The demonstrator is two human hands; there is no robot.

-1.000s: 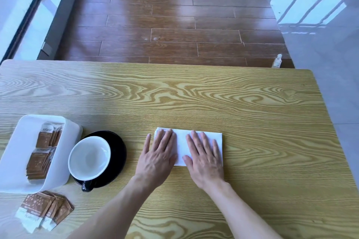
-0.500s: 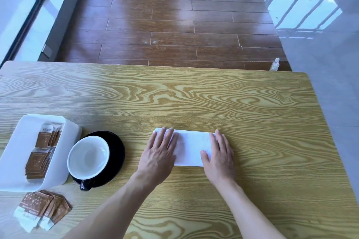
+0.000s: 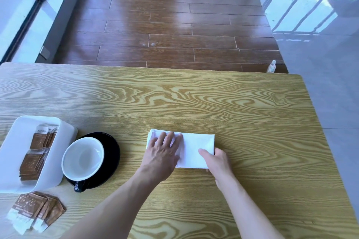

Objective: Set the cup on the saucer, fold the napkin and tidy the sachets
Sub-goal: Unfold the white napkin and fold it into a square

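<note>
My left hand (image 3: 162, 152) lies flat and released on the napkin (image 3: 194, 150); my right hand (image 3: 215, 158) pinches its right edge. It is soft and light, so I hold the edge.

Wooden table (image 3: 194, 99); napkin (image 3: 196, 149); saucer (image 3: 112, 153); bin (image 3: 11, 141); sachets (image 3: 37, 211)

one white napkin (image 3: 194, 149) at centre, one cup (image 3: 83, 158) on one black saucer (image 3: 111, 153) at 9 o'clock, one white tray (image 3: 64, 141) beyond it. two sachet groups: one in the tray (image 3: 37, 153), one loose (image 3: 37, 211) at 8 o'clock; exact sachet numbers unreadable. two hands.
</note>
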